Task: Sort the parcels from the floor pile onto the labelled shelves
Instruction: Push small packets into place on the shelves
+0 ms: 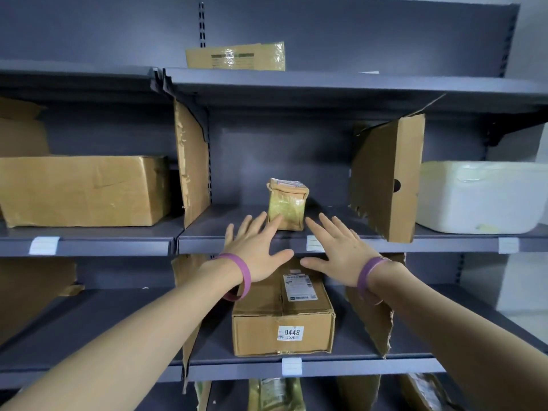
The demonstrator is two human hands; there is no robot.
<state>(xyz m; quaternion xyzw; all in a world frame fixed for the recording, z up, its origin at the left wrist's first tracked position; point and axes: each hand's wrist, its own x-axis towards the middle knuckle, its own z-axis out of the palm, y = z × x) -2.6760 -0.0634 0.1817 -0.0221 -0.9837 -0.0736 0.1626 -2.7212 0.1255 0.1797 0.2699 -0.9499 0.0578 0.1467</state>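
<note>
A small taped brown parcel stands upright on the middle grey shelf, between two cardboard dividers. My left hand reaches toward it with fingers spread straight; the fingertips touch or nearly touch its lower left side. Just right of the parcel, my right hand is spread flat and apart from it. Neither hand holds anything. Both wrists wear purple bands. On the shelf below sits a cardboard box with a 0448 sticker.
Torn cardboard dividers bound the middle bay. A large box fills the left bay, a white foam box the right. A flat taped parcel lies on the top shelf. White labels mark shelf edges.
</note>
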